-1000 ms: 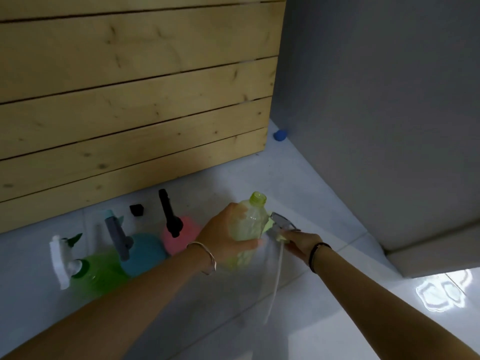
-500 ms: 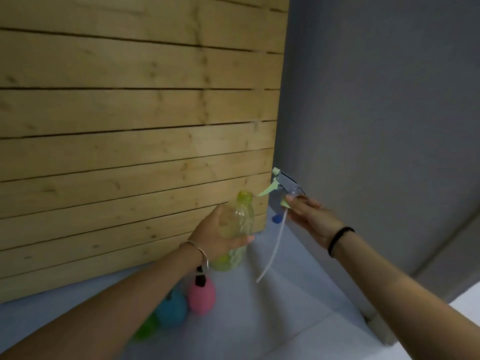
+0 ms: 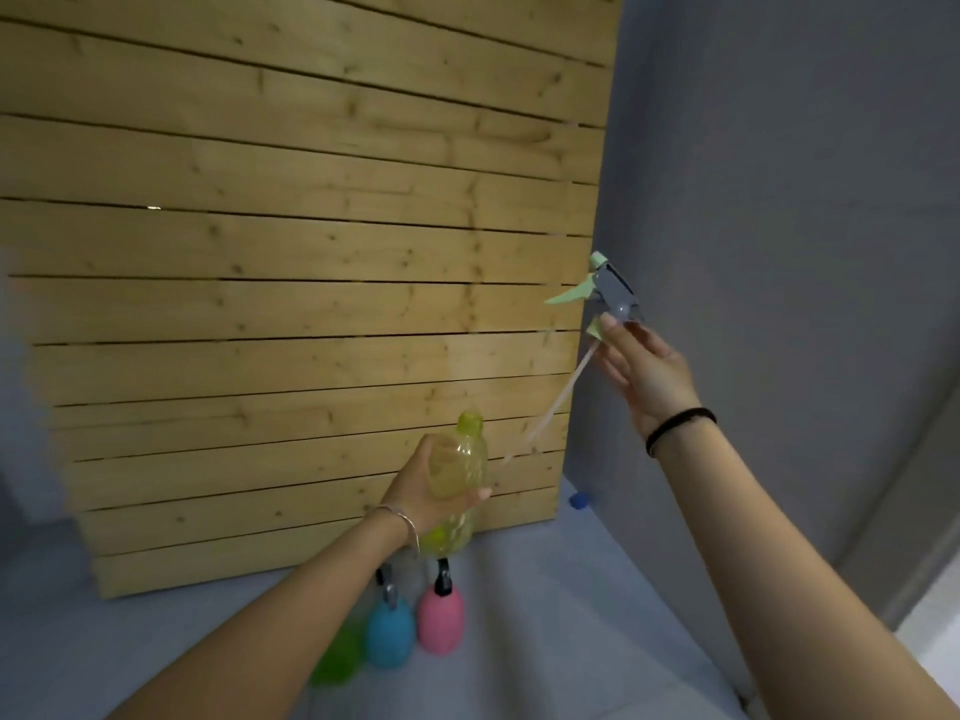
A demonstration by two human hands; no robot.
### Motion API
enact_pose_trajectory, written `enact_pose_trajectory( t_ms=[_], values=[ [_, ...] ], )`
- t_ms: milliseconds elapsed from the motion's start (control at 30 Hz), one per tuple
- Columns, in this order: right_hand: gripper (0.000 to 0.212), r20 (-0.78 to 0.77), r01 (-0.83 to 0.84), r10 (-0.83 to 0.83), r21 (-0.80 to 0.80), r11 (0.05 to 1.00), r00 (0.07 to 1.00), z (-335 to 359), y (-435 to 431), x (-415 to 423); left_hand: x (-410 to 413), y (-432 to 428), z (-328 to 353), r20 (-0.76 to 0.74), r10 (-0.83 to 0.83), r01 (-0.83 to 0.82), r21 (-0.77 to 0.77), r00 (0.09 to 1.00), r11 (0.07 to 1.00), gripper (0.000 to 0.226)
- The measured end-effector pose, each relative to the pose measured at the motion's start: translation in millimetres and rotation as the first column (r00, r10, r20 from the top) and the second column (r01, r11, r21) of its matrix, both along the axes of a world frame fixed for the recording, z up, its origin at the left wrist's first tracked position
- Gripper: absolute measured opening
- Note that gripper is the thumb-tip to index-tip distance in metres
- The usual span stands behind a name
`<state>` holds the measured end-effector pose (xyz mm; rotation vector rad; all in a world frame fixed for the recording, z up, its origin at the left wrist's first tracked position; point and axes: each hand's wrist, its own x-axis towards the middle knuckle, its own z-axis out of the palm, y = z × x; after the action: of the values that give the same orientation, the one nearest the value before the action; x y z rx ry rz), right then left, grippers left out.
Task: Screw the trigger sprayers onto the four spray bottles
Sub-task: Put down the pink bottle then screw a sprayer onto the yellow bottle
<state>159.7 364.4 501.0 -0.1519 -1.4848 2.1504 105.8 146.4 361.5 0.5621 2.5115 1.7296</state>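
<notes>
My left hand (image 3: 423,491) grips a clear yellow-green bottle (image 3: 462,459) around its body, held upright in the air with its open neck on top. Up and to the right, my right hand (image 3: 641,371) pinches a grey and pale-green trigger sprayer (image 3: 605,293) at its collar. The sprayer's white dip tube (image 3: 550,407) hangs down-left, its tip level with the bottle's shoulder and just right of it, outside the neck. On the floor below stand a pink bottle (image 3: 440,621), a blue bottle (image 3: 390,636) and a green bottle (image 3: 340,657), each partly hidden by my left arm.
A wooden slat panel (image 3: 311,304) leans behind the bottles. A grey wall (image 3: 779,252) runs along the right. A small blue object (image 3: 578,500) lies on the floor at the panel's right corner. Pale tiled floor (image 3: 545,641) surrounds the bottles.
Both hands rose from the floor. The right hand lifted the sprayer well above and right of the bottle's neck, and the view tilted up.
</notes>
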Motion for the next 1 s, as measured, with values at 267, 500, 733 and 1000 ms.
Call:
enact_pose_trajectory(
  t_ms=[267,500,733,1000],
  values=[
    [0.011,-0.122,0.017,-0.032,-0.12,0.993,0.992,23.2,-30.8,9.6,7.1,-28.8,-1.8,0.01,0.032,-0.031,-0.067,0.999,0.997,0.065],
    [0.011,-0.081,0.051,-0.062,-0.133,0.99,0.995,15.9,-40.8,1.5,10.8,-31.5,5.3,-0.019,-0.002,0.001,-0.084,1.0,0.996,0.067],
    [0.038,0.023,-0.138,0.136,0.115,0.984,0.99,-2.9,-61.9,2.5,19.3,-18.8,17.8,-0.049,-0.026,0.023,-0.056,0.998,0.998,0.07],
    [0.04,0.117,-0.3,0.277,0.336,0.893,0.954,-15.1,-78.3,7.2,27.2,-2.4,39.3,-0.09,0.022,-0.016,0.068,0.996,0.998,0.063]
  ],
)
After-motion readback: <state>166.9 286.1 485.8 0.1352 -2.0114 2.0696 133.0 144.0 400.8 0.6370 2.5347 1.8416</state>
